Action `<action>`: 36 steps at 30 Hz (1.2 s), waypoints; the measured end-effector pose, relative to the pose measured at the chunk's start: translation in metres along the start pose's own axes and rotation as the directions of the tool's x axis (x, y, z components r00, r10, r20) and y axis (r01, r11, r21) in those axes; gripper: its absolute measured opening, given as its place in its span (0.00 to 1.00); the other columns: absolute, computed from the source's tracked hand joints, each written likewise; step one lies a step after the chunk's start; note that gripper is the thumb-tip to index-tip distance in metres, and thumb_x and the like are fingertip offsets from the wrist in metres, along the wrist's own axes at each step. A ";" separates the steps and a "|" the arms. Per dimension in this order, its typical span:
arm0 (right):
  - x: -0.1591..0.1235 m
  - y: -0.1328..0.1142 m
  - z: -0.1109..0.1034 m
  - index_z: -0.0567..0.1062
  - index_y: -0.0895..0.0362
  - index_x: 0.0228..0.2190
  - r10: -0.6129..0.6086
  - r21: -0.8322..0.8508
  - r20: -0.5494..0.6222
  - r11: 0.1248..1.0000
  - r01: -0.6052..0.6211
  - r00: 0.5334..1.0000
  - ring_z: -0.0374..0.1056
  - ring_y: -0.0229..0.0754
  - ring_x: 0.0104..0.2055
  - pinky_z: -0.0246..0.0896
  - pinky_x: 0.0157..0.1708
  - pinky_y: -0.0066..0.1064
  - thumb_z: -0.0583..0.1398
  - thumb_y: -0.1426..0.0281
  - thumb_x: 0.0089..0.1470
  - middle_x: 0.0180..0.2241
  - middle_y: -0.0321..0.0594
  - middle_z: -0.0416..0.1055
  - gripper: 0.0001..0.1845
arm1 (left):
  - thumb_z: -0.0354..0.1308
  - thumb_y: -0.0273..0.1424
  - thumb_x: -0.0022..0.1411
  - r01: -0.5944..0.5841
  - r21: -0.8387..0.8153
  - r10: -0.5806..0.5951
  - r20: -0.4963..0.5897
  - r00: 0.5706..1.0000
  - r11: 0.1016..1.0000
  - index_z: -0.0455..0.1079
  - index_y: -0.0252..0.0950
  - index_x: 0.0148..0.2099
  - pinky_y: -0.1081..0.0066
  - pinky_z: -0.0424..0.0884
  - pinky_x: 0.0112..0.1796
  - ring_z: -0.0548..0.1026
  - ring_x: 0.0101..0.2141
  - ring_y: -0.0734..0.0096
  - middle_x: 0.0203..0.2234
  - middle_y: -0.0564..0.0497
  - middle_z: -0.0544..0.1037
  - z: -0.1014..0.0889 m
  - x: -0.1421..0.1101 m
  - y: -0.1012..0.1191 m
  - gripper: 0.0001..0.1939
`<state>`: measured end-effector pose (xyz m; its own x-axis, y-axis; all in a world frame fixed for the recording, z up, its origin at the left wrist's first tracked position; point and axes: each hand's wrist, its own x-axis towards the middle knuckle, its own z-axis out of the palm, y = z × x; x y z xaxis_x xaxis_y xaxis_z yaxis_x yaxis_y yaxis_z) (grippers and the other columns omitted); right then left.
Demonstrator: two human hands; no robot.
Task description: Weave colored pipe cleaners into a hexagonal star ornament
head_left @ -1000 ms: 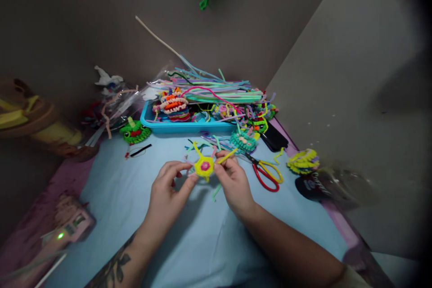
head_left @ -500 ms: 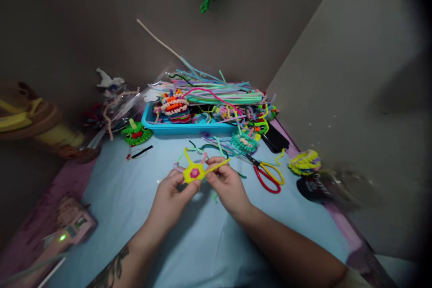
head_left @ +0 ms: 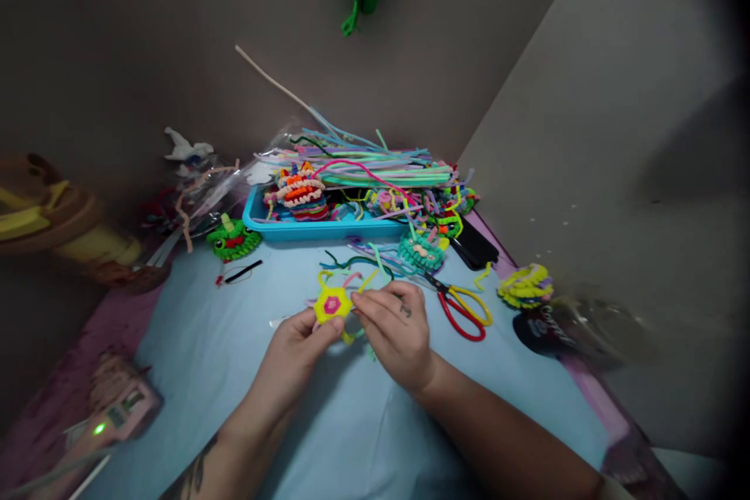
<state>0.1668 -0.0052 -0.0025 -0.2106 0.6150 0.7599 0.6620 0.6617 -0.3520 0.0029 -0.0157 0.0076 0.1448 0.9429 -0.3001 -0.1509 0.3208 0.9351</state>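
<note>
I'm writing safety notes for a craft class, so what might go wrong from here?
The small yellow fuzzy hexagon with a pink centre might bend out of shape: the left hand pinches it while the right hand works at its edge.
Loose green, blue and purple fuzzy stems lie just beyond the hands and might tangle with its strands.
The metal scissors with red and yellow handles lie near the right hand, which might knock them.

One left hand (head_left: pixel 305 344), one right hand (head_left: pixel 401 336), one yellow-and-pink piece (head_left: pixel 332 305); one pair of scissors (head_left: pixel 445 289), one blue tray (head_left: pixel 333 231)
</note>
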 end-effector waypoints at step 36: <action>0.004 0.013 -0.003 0.74 0.53 0.32 0.012 0.235 0.270 0.969 -0.078 0.963 0.64 0.45 0.41 0.62 0.42 0.40 0.62 0.74 0.49 0.34 0.40 0.72 0.06 | 0.62 0.38 0.51 -0.063 0.332 0.029 0.106 0.994 0.941 0.76 0.34 0.27 0.67 0.65 0.37 0.69 0.31 0.66 0.25 0.50 0.75 -0.013 0.004 0.011 0.11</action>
<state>0.1773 0.0045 -0.0025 -0.3889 0.7156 0.5803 0.4888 0.6941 -0.5285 -0.0111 -0.0075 0.0146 0.2435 0.9367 -0.2515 0.1736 0.2130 0.9615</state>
